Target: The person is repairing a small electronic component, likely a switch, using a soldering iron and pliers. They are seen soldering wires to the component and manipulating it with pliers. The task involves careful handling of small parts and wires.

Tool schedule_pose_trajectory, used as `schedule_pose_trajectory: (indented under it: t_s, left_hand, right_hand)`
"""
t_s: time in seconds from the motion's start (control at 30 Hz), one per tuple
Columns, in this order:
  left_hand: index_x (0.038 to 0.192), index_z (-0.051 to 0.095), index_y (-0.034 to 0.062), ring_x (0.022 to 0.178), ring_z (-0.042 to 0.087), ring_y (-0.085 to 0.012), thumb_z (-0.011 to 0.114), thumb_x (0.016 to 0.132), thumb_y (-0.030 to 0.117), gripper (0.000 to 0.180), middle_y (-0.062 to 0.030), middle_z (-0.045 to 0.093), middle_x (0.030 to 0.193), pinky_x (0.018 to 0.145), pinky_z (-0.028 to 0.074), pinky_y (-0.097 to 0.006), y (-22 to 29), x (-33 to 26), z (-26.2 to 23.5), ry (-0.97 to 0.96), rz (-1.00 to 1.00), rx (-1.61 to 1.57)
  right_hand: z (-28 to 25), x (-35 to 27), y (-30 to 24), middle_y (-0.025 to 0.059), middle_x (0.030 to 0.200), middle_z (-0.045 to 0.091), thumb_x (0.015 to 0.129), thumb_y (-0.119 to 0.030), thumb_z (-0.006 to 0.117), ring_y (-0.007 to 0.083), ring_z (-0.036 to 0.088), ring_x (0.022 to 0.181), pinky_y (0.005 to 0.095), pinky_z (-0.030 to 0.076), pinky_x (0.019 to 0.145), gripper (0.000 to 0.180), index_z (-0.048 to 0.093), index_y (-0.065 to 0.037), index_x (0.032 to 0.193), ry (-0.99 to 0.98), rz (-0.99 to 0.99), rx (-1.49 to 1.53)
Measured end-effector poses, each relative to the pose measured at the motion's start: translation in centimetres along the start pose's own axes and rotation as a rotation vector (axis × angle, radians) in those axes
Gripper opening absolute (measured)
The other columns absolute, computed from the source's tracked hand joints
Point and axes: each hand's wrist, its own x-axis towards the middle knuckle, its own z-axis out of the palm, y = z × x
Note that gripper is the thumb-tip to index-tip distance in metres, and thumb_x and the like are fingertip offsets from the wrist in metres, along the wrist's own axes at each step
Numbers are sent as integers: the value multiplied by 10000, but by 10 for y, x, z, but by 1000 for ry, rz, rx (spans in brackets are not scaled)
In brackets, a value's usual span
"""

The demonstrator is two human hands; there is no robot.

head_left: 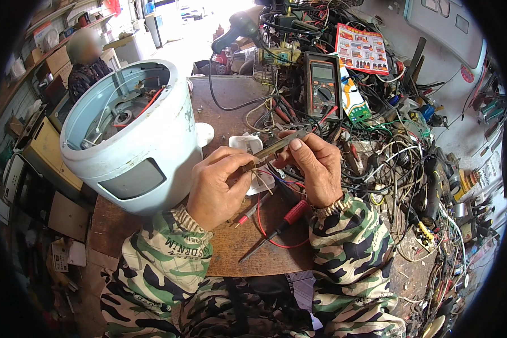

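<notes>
In front of me both hands are closed on a long, narrow, worn metal piece point(277, 149) whose exact kind I cannot make out. My right hand point(316, 169) grips its far end, thumb on top. The fingers of my left hand point(222, 180) pinch its near end. A thin, pale strand point(263, 182) hangs below the left fingertips. Under the hands lies a small white plastic tray point(239, 142), partly covered by them. Nearer to me on the brown table point(219, 248) lie a red-handled screwdriver point(294, 212) and a loop of red wire point(291, 246).
A pale blue-white drum-shaped housing point(146, 146), open on top with wires inside, stands at left. Behind the hands are a multimeter point(323, 84) and a heat gun or dryer point(239, 31). Tangled cables point(400, 146) pile up at right. A person point(87, 70) is at far left.
</notes>
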Motion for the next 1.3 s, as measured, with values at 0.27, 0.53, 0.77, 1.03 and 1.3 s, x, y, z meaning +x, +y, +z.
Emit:
schedule_pose_trajectory:
  t_s: [0.27,0.53,0.77,1.03,1.3]
  left_hand:
    - [1044,681,-42,877,699,-201,716,796,-54,251,-122,663,1000,727,564,-290,5,2,-5,-17,-54,42]
    - [1090,651,-69,931,655,-129,690,862,-70,231,-84,615,1067,776,566,-241,-2,4,-6,-53,-182,-297]
    - [1085,654,-65,922,655,-125,695,855,-73,233,-80,611,1041,769,566,-240,0,2,-5,-67,-173,-278]
    - [1063,656,-68,917,662,-132,686,854,-82,212,-83,612,1037,758,574,-249,-4,1,-3,-71,-153,-288]
    - [1055,644,-70,915,658,-125,648,867,-93,189,-85,625,1009,752,557,-242,-3,3,-6,-83,-142,-220]
  right_hand:
    - [-3,0,3,51,898,659,972,-76,611,126,636,833,278,526,773,202,634,60,1120,-94,-16,88]
    - [4,-3,19,78,888,702,853,-37,742,130,657,827,284,532,752,159,709,32,993,-175,-98,-356]
    - [7,-3,19,95,836,686,840,-28,741,161,650,777,293,512,705,129,723,25,956,-158,-237,-446]
    - [7,-3,24,99,828,686,835,-27,741,173,653,760,301,513,692,99,725,18,922,-153,-251,-485]
    - [7,-1,20,97,808,681,842,-54,747,161,650,757,304,510,684,100,722,12,913,-180,-183,-496]
